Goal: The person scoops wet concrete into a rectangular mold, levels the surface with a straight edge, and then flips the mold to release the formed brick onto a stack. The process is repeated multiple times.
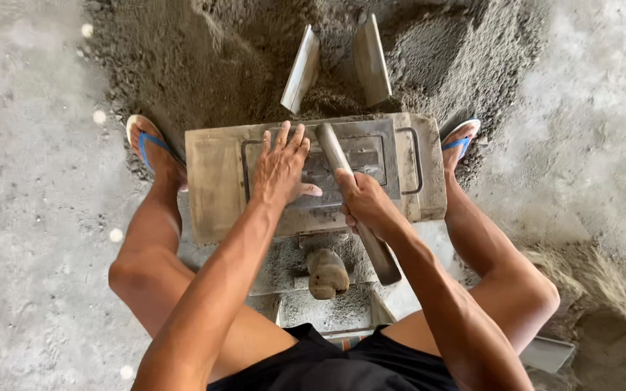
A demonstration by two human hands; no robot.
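My left hand (pixel 280 165) lies flat, fingers spread, on the metal lid (pixel 356 156) of a block mould (pixel 215 185) set between my feet. My right hand (pixel 366 205) grips a thick grey metal bar (pixel 382 253) that runs diagonally from the lid's top centre down towards my right thigh. The mould is a dusty rectangular metal box with wire handles on its lid. Below it, a worn rounded wooden knob (pixel 327 273) sits on a cement-covered ledge.
A heap of damp grey sand-cement mix (pixel 204 58) lies beyond the mould, with two metal plates (pixel 301 69) stuck upright in it. My feet in blue sandals (pixel 148 141) flank the mould. Concrete floor spreads left and right. A smaller sand pile (pixel 610 340) is lower right.
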